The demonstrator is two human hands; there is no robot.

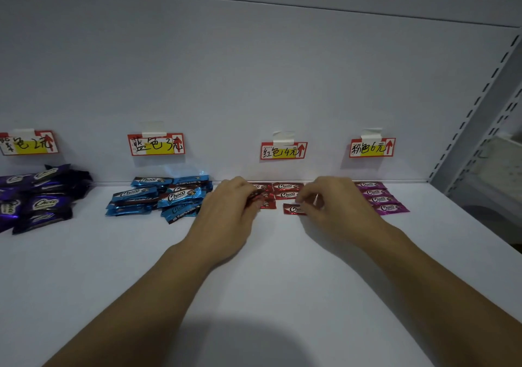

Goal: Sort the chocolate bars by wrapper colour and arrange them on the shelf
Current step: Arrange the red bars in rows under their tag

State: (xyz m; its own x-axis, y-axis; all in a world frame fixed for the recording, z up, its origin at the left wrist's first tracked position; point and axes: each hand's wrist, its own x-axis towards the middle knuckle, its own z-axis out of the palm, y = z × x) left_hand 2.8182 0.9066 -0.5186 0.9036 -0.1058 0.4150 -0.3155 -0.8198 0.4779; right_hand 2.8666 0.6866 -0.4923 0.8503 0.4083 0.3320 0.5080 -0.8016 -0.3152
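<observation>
Red-wrapped chocolate bars (287, 190) lie in rows on the white shelf (254, 282) under the red price label (283, 150). My left hand (230, 211) grips a red bar (254, 197) at the left side of that group. My right hand (336, 205) pinches the right end of another red bar (293, 209) lying in front of the rows. Blue bars (161, 198) are piled to the left, purple bars (39, 197) at the far left, and pink bars (380, 197) sit in a neat column on the right.
Handwritten price labels (156, 144) are taped to the white back panel above each colour group. A grey slotted shelf upright (480, 107) rises at the right edge. The shelf surface stretches toward me in front of the bars.
</observation>
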